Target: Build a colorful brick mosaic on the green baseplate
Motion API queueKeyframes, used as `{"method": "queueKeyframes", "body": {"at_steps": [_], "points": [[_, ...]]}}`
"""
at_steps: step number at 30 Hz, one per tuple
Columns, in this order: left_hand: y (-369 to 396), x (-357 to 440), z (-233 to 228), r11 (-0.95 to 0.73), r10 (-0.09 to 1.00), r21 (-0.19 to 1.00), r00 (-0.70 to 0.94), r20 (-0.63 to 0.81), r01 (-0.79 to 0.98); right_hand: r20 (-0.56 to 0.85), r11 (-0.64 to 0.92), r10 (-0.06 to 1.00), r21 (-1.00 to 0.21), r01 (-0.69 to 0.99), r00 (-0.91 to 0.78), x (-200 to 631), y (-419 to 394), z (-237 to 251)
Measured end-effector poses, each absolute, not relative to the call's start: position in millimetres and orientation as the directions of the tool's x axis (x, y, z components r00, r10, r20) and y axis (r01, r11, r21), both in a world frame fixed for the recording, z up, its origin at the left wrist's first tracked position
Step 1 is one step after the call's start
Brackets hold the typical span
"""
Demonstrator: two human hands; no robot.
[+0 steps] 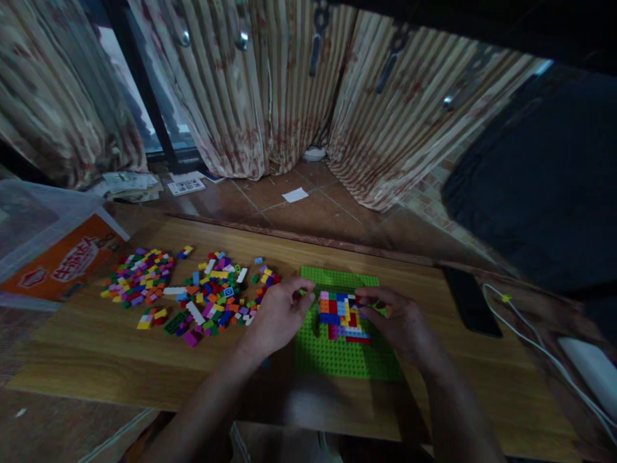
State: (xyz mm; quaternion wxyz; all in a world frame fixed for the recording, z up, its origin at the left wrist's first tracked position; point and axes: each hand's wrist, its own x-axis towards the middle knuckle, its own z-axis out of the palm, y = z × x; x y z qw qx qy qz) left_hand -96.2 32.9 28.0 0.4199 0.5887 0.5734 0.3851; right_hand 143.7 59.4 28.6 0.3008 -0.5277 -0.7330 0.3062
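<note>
A green baseplate (337, 357) lies on the wooden table (96, 360), with a flat block of many-coloured bricks (342, 315) built on its middle. My left hand (279, 315) rests at the plate's left edge, fingertips pinched near the build's top left; whether a brick sits between them is too small to tell. My right hand (400, 318) rests on the plate's right side, its fingers touching the right edge of the build.
Two piles of loose coloured bricks (139, 276) (216, 296) lie left of the plate. An orange printed bag (67, 260) sits at far left. A black phone (470, 302), a white cable (530, 337) and a white object (590, 370) lie at right. Curtains hang beyond.
</note>
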Motion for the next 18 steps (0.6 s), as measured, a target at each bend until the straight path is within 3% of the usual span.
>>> {"method": "queueKeyframes", "body": {"at_steps": [8,18], "points": [[34.8,-91.9,27.4,0.022,0.997,0.920,0.060,-0.049,0.392,0.168,0.330,0.934,-0.740,0.587,-0.314,139.1,62.9,19.4],[34.0,-90.8,27.5,-0.009,0.998,0.913,0.065,-0.019,0.409,0.158,0.296,0.948,-0.757,0.583,-0.276,136.6,66.6,18.2]]}}
